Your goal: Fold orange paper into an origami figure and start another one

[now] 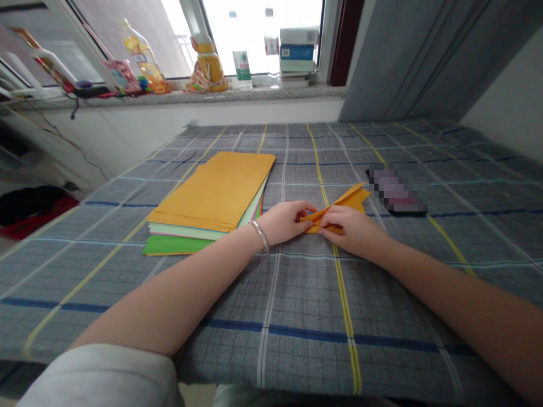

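Note:
A folded piece of orange paper (354, 196) lies low over the checked cloth, gripped at its near left part by both hands. My left hand (291, 221), with a silver bangle at the wrist, pinches the paper's left end between thumb and fingers. Close beside it, my right hand (350, 229) has its fingers curled on the paper's middle and near edge. Folded layers stick out beyond the right hand, toward the far right. Parts of the paper under the fingers are hidden.
Left of my hands lies a stack of coloured paper (216, 189), orange on top. A phone (396, 192), blurred out, rests at the right on the checked cloth (305, 299). Bottles and boxes (297, 52) stand along the windowsill (169, 99). A grey curtain (407, 62) hangs behind.

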Tool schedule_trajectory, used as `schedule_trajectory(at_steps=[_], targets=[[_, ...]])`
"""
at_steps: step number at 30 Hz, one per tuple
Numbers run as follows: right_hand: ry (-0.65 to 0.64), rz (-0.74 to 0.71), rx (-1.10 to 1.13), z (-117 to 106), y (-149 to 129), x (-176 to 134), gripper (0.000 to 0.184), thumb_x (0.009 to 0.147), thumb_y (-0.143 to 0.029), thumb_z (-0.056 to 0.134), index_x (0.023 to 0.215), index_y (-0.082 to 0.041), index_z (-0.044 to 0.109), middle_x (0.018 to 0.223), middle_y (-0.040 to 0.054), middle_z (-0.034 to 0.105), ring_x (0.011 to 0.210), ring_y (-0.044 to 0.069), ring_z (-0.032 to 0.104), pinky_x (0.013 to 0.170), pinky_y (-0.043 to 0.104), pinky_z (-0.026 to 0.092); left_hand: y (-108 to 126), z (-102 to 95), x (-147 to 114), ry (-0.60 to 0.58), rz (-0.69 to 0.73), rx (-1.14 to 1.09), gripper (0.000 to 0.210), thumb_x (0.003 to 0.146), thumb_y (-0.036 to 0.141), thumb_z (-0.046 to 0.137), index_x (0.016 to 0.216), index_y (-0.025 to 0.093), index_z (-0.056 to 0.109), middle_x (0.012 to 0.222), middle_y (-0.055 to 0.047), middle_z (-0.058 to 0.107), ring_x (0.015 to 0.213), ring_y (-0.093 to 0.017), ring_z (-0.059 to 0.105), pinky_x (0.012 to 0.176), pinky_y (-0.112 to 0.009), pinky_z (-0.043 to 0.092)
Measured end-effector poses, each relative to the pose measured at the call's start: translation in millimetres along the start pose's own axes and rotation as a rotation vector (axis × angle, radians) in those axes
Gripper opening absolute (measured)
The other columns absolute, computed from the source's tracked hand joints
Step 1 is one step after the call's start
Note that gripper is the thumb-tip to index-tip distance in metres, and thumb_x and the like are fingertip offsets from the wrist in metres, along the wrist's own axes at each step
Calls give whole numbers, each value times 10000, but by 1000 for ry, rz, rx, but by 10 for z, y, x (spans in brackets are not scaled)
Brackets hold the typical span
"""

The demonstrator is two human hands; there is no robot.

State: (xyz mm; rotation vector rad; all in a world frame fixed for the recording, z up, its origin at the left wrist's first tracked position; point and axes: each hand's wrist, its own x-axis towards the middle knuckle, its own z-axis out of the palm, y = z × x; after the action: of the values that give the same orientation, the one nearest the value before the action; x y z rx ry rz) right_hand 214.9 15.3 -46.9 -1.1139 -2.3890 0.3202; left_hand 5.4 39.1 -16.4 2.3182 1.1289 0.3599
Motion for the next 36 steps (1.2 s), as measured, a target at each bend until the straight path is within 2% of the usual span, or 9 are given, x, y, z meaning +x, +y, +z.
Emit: schedule_trajectory(at_steps=[6, 12, 18, 22, 26, 36], targets=[[-10, 66, -17, -4, -6, -2, 99, 872, -256, 606, 797, -210, 651, 923, 42, 677, 914, 199, 619, 819, 344, 479, -31, -49, 5, -59, -43, 66, 405, 840, 221, 587, 1242, 181, 623, 883, -16, 709, 729, -133, 606, 655, -231, 429], [-34, 107, -76, 5, -66, 38, 153, 888, -334, 584, 800, -222, 641, 931, 35, 652, 862, 191, 605, 747, 325, 449, -21, -88, 25, -87, -108, 115, 271, 797, 248, 622, 1050, 188, 702, 773, 13, 684, 658, -117, 563, 601, -221, 374], [-46, 186, -125, 20, -86, 84, 183, 890, -288, 564, 723, -211, 563, 810, 22, 623, 756, 171, 565, 664, 303, 390, -15, -112, 28, -115, -121, 188, 174, 808, 290, 584, 884, 178, 694, 615, 25, 579, 568, -115, 482, 546, -238, 315], [-71, 227, -154, 23, -102, 102, 195, 889, -283, 566, 712, -209, 531, 763, 13, 615, 721, 169, 549, 638, 304, 359, 16, -106, 17, -103, -122, 186, 186, 843, 304, 538, 852, 176, 673, 645, 21, 584, 572, -108, 478, 544, -235, 308], [-70, 243, -171, 33, -117, 101, 209, 896, -309, 570, 717, -208, 532, 772, 17, 616, 712, 168, 546, 618, 301, 345, 65, -79, 4, -87, -119, 175, 225, 840, 390, 604, 852, 173, 662, 720, 11, 632, 629, -115, 513, 580, -230, 330], [-44, 240, -180, 62, -123, 98, 217, 868, -299, 613, 697, -219, 505, 725, 17, 616, 664, 167, 535, 577, 301, 342, 61, 44, -7, 9, -39, 356, 200, 868, 391, 583, 850, 195, 616, 712, -9, 627, 641, -154, 552, 557, -253, 320]])
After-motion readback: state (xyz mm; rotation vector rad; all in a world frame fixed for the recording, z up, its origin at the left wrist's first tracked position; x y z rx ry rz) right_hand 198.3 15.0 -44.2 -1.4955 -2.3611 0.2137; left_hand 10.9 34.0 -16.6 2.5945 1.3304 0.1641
